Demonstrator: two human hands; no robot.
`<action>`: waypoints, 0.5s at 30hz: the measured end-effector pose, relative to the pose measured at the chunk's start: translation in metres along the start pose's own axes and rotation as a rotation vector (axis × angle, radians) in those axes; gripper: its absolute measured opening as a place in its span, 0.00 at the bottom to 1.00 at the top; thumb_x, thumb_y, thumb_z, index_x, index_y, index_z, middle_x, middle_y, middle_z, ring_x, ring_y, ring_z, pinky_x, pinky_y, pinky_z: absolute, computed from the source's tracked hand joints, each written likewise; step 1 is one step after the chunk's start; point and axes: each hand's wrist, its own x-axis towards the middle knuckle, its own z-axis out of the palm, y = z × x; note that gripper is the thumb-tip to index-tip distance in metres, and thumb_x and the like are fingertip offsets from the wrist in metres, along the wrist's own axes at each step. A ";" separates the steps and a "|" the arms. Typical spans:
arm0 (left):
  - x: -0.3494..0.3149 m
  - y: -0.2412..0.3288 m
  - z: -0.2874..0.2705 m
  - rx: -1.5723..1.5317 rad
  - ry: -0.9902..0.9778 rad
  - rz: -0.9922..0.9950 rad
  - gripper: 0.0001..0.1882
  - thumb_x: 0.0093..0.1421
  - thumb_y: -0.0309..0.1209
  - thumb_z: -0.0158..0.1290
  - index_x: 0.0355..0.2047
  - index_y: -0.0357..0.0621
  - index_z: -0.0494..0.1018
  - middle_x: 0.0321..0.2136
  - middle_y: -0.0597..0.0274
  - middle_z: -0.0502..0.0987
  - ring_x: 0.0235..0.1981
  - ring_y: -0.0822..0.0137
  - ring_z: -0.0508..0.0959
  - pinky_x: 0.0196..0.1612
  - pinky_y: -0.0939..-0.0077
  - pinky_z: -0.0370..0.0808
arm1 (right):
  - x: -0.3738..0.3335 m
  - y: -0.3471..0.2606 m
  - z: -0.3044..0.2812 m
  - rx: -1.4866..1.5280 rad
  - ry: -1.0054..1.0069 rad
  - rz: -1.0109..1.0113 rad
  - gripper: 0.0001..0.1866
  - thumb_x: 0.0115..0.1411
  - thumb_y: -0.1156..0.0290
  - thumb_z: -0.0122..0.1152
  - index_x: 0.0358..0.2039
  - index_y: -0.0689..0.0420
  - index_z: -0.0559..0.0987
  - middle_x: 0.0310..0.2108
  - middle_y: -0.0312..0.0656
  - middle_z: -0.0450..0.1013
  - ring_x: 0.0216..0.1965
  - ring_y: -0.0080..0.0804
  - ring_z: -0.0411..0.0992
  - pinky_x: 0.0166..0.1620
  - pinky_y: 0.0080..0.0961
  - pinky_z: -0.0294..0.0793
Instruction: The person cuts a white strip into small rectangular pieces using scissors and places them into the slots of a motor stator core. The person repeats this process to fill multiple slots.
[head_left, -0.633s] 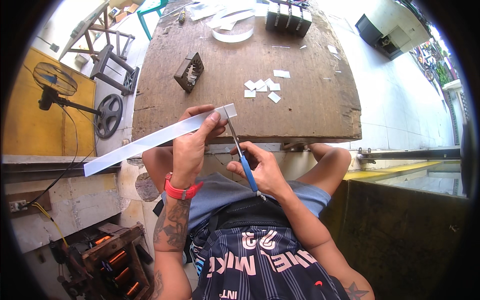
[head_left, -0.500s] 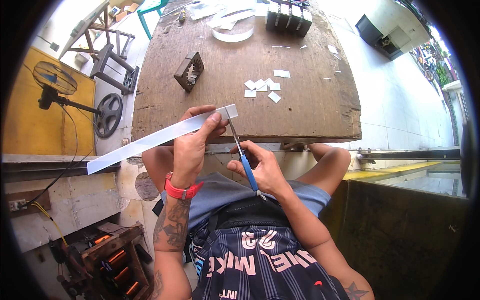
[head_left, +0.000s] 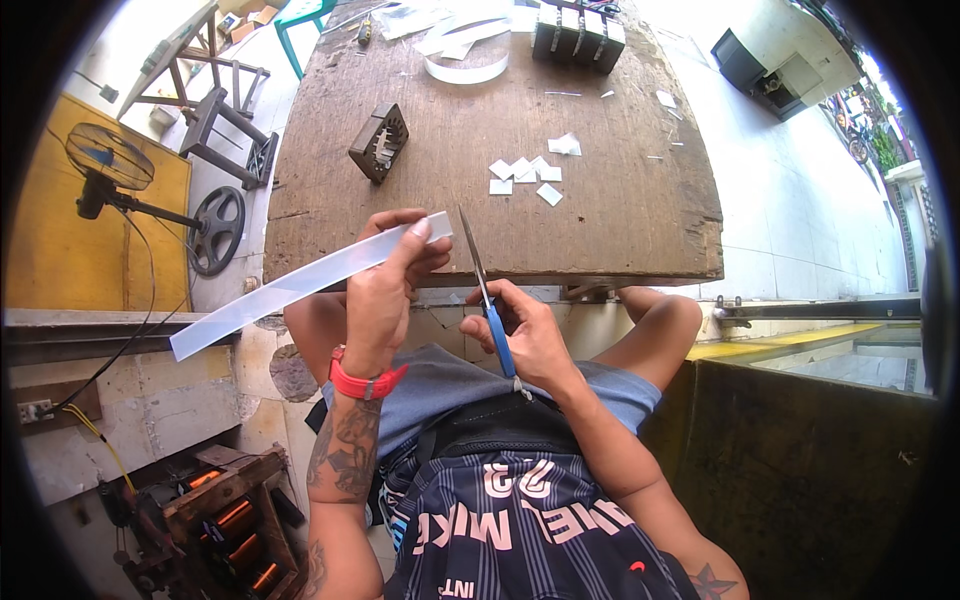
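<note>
A long, translucent white strip (head_left: 290, 287) is pinched near its upper end by my left hand (head_left: 395, 265). From there it slants down to the left, past the table edge. My right hand (head_left: 528, 335) is closed round the blue handles of a pair of scissors (head_left: 498, 335). The blades look together and point up, a little to the right of the strip's end and apart from it. Beyond them, several small white cut pieces (head_left: 520, 168) lie on the wooden table. A blurred piece (head_left: 568, 142) is just above or on another one there.
A dark slotted metal block (head_left: 380, 142) stands at the table's left. Several dark blocks (head_left: 578, 38) sit in a row at the far edge, beside a curled white strip (head_left: 468, 72). A fan (head_left: 108, 160) is at the left, and a wooden frame with copper coils (head_left: 235, 525) is at the lower left.
The strip's end has come off and a small piece now shows blurred by the others on the table. My left hand has drawn the strip slightly left; the scissors' blades have closed.
</note>
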 end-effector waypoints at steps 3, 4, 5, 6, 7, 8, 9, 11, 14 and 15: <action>0.000 0.007 -0.002 -0.086 -0.007 -0.022 0.14 0.72 0.26 0.57 0.55 0.35 0.71 0.46 0.50 0.81 0.43 0.61 0.87 0.45 0.73 0.87 | -0.004 -0.002 -0.005 -0.160 -0.010 -0.052 0.22 0.62 0.59 0.78 0.48 0.59 0.81 0.29 0.28 0.73 0.29 0.13 0.69 0.33 0.16 0.68; 0.000 0.008 -0.002 -0.021 -0.007 -0.009 0.15 0.71 0.26 0.58 0.55 0.35 0.71 0.46 0.50 0.81 0.43 0.61 0.87 0.46 0.73 0.87 | -0.004 -0.002 -0.005 -0.158 -0.027 -0.050 0.22 0.62 0.58 0.78 0.48 0.59 0.81 0.29 0.28 0.74 0.29 0.13 0.68 0.33 0.16 0.68; 0.000 0.007 -0.001 0.046 0.005 0.010 0.16 0.71 0.27 0.58 0.55 0.35 0.71 0.46 0.50 0.81 0.44 0.61 0.87 0.46 0.73 0.87 | -0.005 -0.003 -0.005 -0.159 -0.040 -0.032 0.22 0.62 0.58 0.78 0.48 0.59 0.81 0.30 0.28 0.74 0.30 0.14 0.68 0.34 0.16 0.68; 0.000 0.006 0.000 0.096 -0.006 0.046 0.16 0.71 0.27 0.59 0.56 0.35 0.71 0.46 0.50 0.81 0.44 0.62 0.87 0.46 0.73 0.87 | -0.005 -0.004 -0.004 -0.160 -0.053 -0.014 0.23 0.62 0.58 0.78 0.48 0.59 0.81 0.30 0.28 0.74 0.30 0.14 0.68 0.34 0.16 0.68; 0.000 0.005 0.001 0.113 0.005 0.031 0.17 0.71 0.27 0.59 0.56 0.34 0.71 0.46 0.50 0.81 0.44 0.62 0.87 0.47 0.73 0.88 | -0.004 -0.004 -0.004 -0.156 -0.050 -0.020 0.23 0.62 0.57 0.78 0.48 0.59 0.81 0.30 0.28 0.74 0.30 0.14 0.68 0.34 0.16 0.68; 0.000 0.003 0.002 0.115 -0.006 0.034 0.17 0.71 0.27 0.60 0.56 0.34 0.71 0.46 0.49 0.82 0.44 0.62 0.87 0.47 0.73 0.88 | -0.004 -0.005 -0.003 -0.151 -0.047 -0.026 0.23 0.62 0.57 0.78 0.48 0.59 0.81 0.30 0.28 0.74 0.30 0.14 0.68 0.34 0.16 0.68; 0.000 0.001 0.002 0.116 -0.018 0.036 0.18 0.70 0.27 0.60 0.56 0.34 0.71 0.46 0.49 0.82 0.45 0.62 0.87 0.47 0.73 0.88 | -0.003 -0.006 -0.002 -0.146 -0.044 -0.031 0.23 0.62 0.57 0.78 0.48 0.59 0.81 0.30 0.28 0.74 0.30 0.14 0.68 0.34 0.16 0.68; 0.000 -0.001 0.002 0.106 -0.030 0.033 0.18 0.70 0.27 0.61 0.56 0.33 0.71 0.46 0.49 0.82 0.45 0.62 0.87 0.48 0.74 0.87 | -0.001 -0.007 -0.002 -0.134 -0.051 -0.012 0.22 0.62 0.57 0.78 0.48 0.59 0.81 0.30 0.28 0.74 0.30 0.14 0.68 0.34 0.16 0.68; -0.001 -0.002 0.001 0.097 -0.037 0.031 0.18 0.70 0.27 0.61 0.56 0.33 0.72 0.45 0.49 0.82 0.45 0.63 0.87 0.48 0.74 0.87 | 0.000 -0.008 -0.003 -0.130 -0.058 0.000 0.22 0.62 0.57 0.78 0.47 0.59 0.81 0.30 0.29 0.74 0.30 0.13 0.68 0.34 0.16 0.68; -0.001 -0.002 0.001 0.087 -0.043 0.036 0.18 0.70 0.27 0.61 0.55 0.33 0.72 0.45 0.49 0.82 0.45 0.63 0.87 0.48 0.74 0.87 | 0.000 -0.008 -0.003 -0.133 -0.060 0.009 0.22 0.62 0.57 0.78 0.47 0.60 0.81 0.30 0.29 0.74 0.30 0.13 0.68 0.34 0.16 0.68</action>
